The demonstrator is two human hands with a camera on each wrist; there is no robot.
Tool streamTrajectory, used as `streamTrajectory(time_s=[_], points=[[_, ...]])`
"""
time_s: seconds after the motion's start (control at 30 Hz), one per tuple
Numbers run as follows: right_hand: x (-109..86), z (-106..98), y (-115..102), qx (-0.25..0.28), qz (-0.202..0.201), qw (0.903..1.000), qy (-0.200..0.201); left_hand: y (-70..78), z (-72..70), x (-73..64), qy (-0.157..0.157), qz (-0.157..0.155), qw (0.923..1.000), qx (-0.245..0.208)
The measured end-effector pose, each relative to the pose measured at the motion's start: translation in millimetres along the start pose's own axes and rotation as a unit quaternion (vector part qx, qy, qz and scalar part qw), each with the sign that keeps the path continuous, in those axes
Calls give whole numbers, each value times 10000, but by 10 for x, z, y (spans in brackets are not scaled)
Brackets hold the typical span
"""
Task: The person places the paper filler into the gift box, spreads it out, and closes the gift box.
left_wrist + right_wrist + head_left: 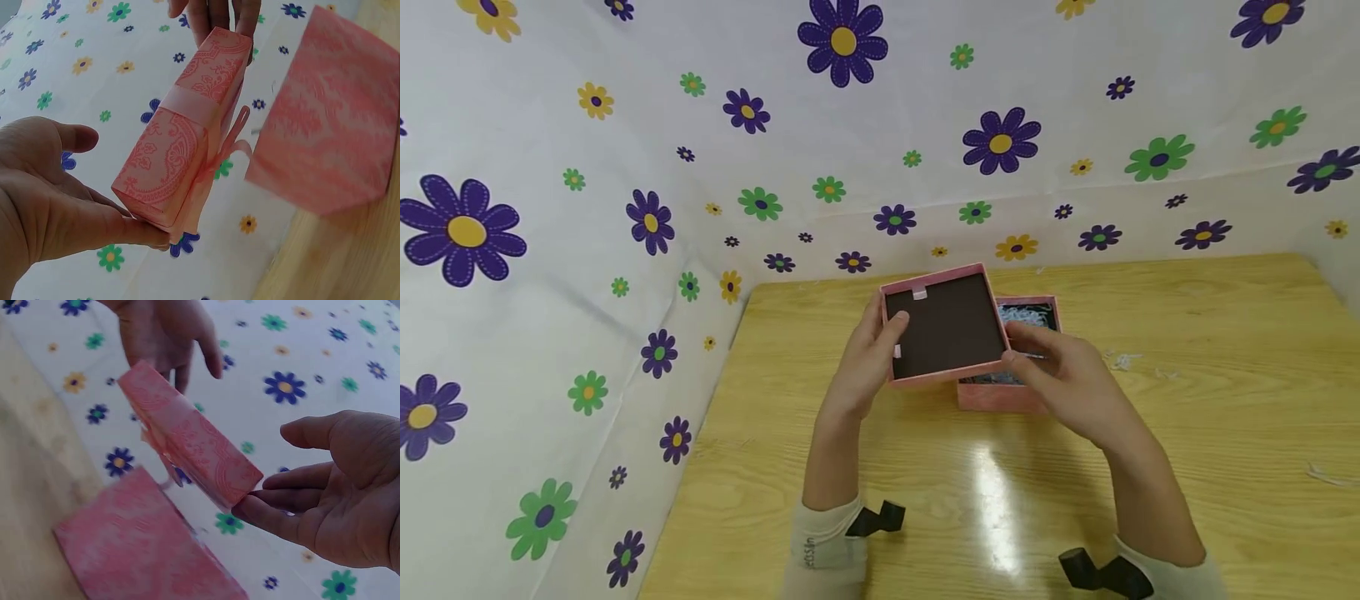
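A pink patterned box lid [947,321] is up off the table between both hands, its dark inside facing the head camera. A pale ribbon [190,106] crosses its side wall, with bow loops on the outer face. My left hand [861,362] supports the left edge on straight fingers; its thumb [78,137] stands clear of the lid in the left wrist view. My right hand [1078,387] touches the opposite edge with its fingertips, the thumb [306,431] apart from it. Behind the lid, partly covered, sits the pink box [1003,398] holding pale shredded paper [1026,315].
Loose shreds of paper [1125,361] lie on the wooden table [760,500] right of the box. Another strand [1330,477] is near the table's right side. A flower-printed white cloth [917,100] rises behind and left of the table.
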State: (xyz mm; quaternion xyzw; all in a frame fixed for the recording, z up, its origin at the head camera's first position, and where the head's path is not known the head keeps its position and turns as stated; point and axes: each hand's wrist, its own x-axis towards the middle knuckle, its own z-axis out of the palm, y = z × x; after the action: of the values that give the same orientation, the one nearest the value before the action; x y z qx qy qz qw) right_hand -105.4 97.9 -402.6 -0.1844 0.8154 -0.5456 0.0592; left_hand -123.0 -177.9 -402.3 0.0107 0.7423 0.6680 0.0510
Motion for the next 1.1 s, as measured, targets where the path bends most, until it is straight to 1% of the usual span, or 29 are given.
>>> streamTrajectory(time_s=[0.1,0.13,0.23,0.33,0.43,0.53,0.63,0.67,0.7,0.77,0.83,0.87,0.93,0.97,1.0,1.03,1.07,1.1], points=[[-74,-227,17,-7,161,9997,185,38,169,78,-254,118,9994,-205],[-89,-276,25,-4,176,9995,258,47,209,94,-330,145,9989,-300],[-120,-387,54,99,221,9985,490,77,322,136,-419,200,9980,-433],[-136,-454,93,217,277,9971,675,101,424,168,-537,313,9959,-652],[-149,-486,136,285,389,9955,810,128,503,160,-577,400,9951,-691],[-155,-496,172,80,401,9947,946,148,557,136,-575,610,9938,-734],[-147,-494,186,-243,217,9926,1168,167,580,105,-409,1062,9900,-834],[-147,-493,184,-324,135,9916,1245,181,582,89,-348,1265,9869,-938],[-148,-496,178,-350,49,9906,1318,194,585,74,-220,1436,9842,-1013],[-154,-506,165,-284,-124,9889,1452,222,599,51,52,1756,9752,-1347],[-159,-511,145,-10,-321,9875,1541,242,632,43,343,1978,9631,-1791],[-158,-509,138,256,-431,9864,1564,245,653,45,490,2061,9570,-1981],[-148,-489,129,795,-641,9825,1557,232,705,63,753,2128,9471,-2282],[-136,-470,123,1051,-749,9796,1539,217,732,78,849,2142,9437,-2374],[-123,-450,120,1288,-783,9767,1525,197,758,94,927,2110,9429,-2406],[-114,-430,122,1390,-779,9755,1518,169,785,113,986,2015,9445,-2399],[-107,-408,124,1465,-736,9746,1524,141,810,131,1022,1890,9468,-2395],[-103,-388,126,1358,-631,9765,1549,110,833,153,1051,1754,9489,-2405]])
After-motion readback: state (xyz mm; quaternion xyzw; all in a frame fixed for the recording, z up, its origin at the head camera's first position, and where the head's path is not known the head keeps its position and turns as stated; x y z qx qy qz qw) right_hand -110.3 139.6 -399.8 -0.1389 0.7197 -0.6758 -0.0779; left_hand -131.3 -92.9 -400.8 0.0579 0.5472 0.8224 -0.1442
